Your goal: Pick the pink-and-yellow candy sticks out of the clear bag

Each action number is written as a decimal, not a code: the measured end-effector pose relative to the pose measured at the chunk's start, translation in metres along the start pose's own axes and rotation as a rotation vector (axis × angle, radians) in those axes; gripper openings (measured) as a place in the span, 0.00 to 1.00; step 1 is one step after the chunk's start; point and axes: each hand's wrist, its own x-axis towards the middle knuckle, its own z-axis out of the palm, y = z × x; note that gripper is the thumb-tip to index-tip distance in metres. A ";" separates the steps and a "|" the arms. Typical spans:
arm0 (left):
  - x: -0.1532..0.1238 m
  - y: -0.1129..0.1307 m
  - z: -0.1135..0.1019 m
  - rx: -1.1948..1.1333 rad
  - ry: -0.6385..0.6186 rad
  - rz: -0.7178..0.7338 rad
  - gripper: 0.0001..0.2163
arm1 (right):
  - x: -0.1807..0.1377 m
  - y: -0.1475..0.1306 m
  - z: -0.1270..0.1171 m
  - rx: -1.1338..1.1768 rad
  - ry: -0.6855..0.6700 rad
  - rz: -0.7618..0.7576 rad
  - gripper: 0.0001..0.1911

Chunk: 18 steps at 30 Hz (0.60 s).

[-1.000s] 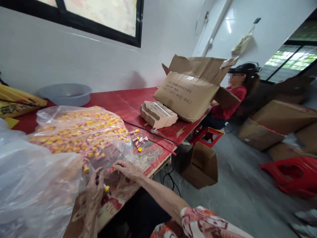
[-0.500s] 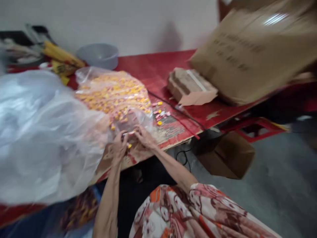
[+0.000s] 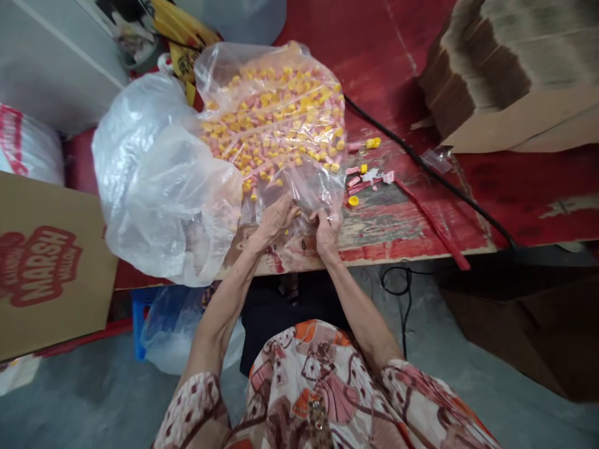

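Observation:
A clear plastic bag (image 3: 274, 118) full of small pink pieces with yellow caps lies on the red worn table, its mouth toward me. At that mouth, my left hand (image 3: 277, 219) is closed, fingertips pinched, with something small and yellowish at them that I cannot make out. My right hand (image 3: 327, 236) is closed on the bag's edge, thumb and fingers pressed together. A small gap separates the two hands. Right of the bag lie several loose pink pieces (image 3: 354, 181) and a yellow cap (image 3: 353, 201). A large whitish plastic bag (image 3: 159, 187) bulges on the left.
A black cable (image 3: 421, 162) and a red strip (image 3: 433, 231) cross the table on the right. Stacked brown cardboard (image 3: 515, 118) stands beyond them. A printed carton (image 3: 51, 262) is at left, a grey-blue basin (image 3: 243, 19) at the back, an open box (image 3: 528, 330) on the floor.
My view has tilted down and swung, bringing the table closer. The small pink-and-yellow pieces at my fingertips no longer show clearly, and my right hand is now at the bag's edge.

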 end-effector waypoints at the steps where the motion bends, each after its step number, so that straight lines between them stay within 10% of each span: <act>1: 0.000 -0.005 -0.003 -0.066 0.005 -0.010 0.06 | 0.000 -0.003 0.001 0.003 -0.021 0.023 0.17; 12: -0.023 -0.008 0.021 -0.116 0.388 -0.113 0.09 | -0.004 -0.012 -0.001 -0.073 -0.181 0.031 0.14; 18: -0.017 -0.022 0.019 -0.083 0.371 -0.136 0.11 | -0.007 -0.017 -0.007 -0.255 -0.273 -0.045 0.16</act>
